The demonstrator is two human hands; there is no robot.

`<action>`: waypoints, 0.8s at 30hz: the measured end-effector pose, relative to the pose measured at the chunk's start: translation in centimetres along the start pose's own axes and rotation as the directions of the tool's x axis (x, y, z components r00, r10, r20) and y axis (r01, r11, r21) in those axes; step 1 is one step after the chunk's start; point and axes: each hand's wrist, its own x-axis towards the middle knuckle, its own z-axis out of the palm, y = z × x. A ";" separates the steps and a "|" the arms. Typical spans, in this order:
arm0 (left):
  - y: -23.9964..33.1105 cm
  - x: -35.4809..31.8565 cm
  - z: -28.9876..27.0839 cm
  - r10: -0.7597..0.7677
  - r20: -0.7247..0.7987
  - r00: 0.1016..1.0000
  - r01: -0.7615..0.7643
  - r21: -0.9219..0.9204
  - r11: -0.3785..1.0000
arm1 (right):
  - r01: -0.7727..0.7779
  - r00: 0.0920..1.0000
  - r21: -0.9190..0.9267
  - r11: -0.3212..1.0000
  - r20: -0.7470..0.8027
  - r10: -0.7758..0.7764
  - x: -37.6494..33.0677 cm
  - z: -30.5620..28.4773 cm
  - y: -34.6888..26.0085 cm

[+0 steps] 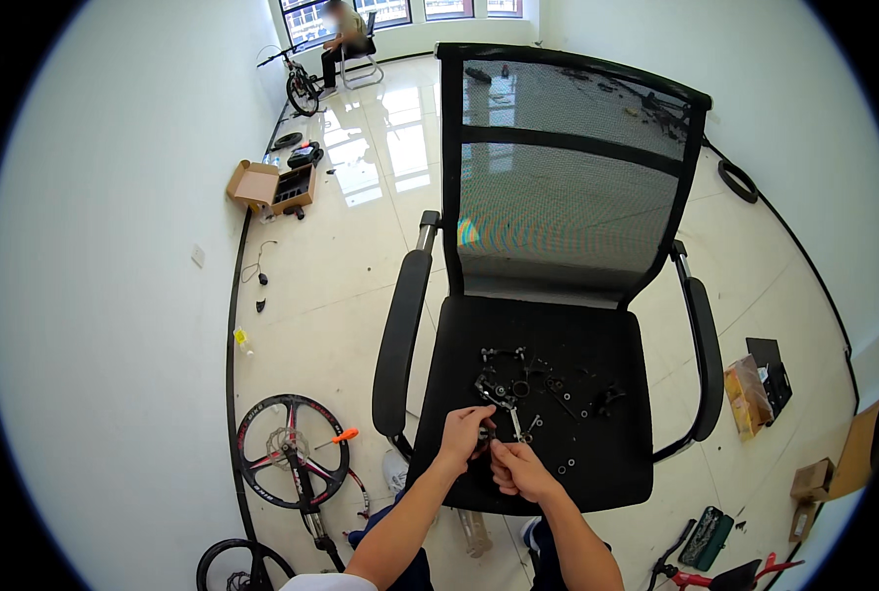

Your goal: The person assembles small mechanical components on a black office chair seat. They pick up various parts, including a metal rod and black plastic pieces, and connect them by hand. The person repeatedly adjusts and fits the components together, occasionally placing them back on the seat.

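Over the front of a black chair seat point(607, 463), my two hands are close together with fingers closed. My left hand point(464, 436) pinches a small dark metal part whose kind I cannot make out. Against it, my right hand point(524, 471) has thumb and fingers curled in; whatever they grip is hidden. Just beyond my hands lie a silvery metal arm piece point(514, 424), a short bar-shaped part point(504, 353) and a dark part point(611, 397). Several washers are scattered around, including one washer point(571, 463) to the right of my right hand.
The mesh backrest point(568, 197) rises beyond the seat, between the left armrest point(402, 345) and right armrest point(701, 355). On the left floor are a spoked wheel point(247, 463), an orange-handled screwdriver point(345, 435) and an open cardboard box point(254, 184). A person point(346, 39) sits far off beside a bicycle point(302, 89).
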 end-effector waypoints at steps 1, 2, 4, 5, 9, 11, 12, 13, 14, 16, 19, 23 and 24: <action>-0.1 -0.1 -0.2 0.008 0.004 1.000 -0.008 -0.001 1.000 | -0.013 1.000 0.044 0.999 0.022 0.012 0.0 0.0 0.2; -0.1 -0.3 -0.3 0.015 0.008 1.000 -0.015 -0.002 1.000 | -0.027 0.999 0.086 0.996 0.045 0.023 0.1 0.1 0.5; 0.2 -0.7 -0.2 0.027 0.038 0.999 -0.027 0.008 1.000 | -0.015 0.998 0.127 0.992 0.059 0.007 0.0 0.2 1.0; 0.3 -0.9 -0.2 0.033 0.053 0.998 -0.034 0.013 0.999 | 0.011 0.999 0.129 0.992 0.050 -0.017 -0.3 0.3 1.5; 0.0 -1.3 -0.6 0.072 0.058 0.996 -0.072 0.004 0.997 | 0.104 0.994 0.100 0.990 -0.019 -0.103 -0.5 1.7 2.2; -0.3 -1.3 -0.9 0.068 0.049 0.996 -0.068 -0.013 0.998 | 0.118 0.992 0.091 0.989 -0.051 -0.114 -0.5 2.0 2.6; -0.2 -1.3 -1.0 0.074 0.049 0.996 -0.073 -0.024 0.997 | 0.122 0.992 0.092 0.988 -0.056 -0.117 -0.4 2.2 2.7; -0.1 -1.5 -1.0 0.081 0.048 0.996 -0.079 -0.036 0.996 | 0.126 0.991 0.092 0.988 -0.061 -0.121 -0.4 2.3 2.8; 0.0 -1.6 -1.0 0.087 0.048 0.995 -0.085 -0.048 0.995 | 0.132 0.989 0.071 0.989 -0.072 -0.127 -0.4 2.5 2.7; 0.4 -1.8 -0.9 0.077 0.091 0.993 -0.072 -0.052 0.996 | 0.129 0.987 0.021 0.991 -0.096 -0.127 -0.8 2.6 2.5; 0.3 -1.5 -0.3 0.080 0.087 0.993 -0.075 -0.064 0.995 | 0.099 0.984 -0.040 0.994 -0.146 -0.104 -0.8 1.8 1.8; -0.3 -0.3 0.5 0.077 0.049 0.996 -0.072 -0.094 0.993 | 0.275 0.899 -0.451 0.849 -0.193 -0.394 0.0 -0.2 1.4; -0.4 -0.2 0.6 0.066 0.030 0.997 -0.063 -0.102 0.993 | 0.312 0.849 -0.583 0.751 -0.184 -0.496 0.3 -0.7 1.6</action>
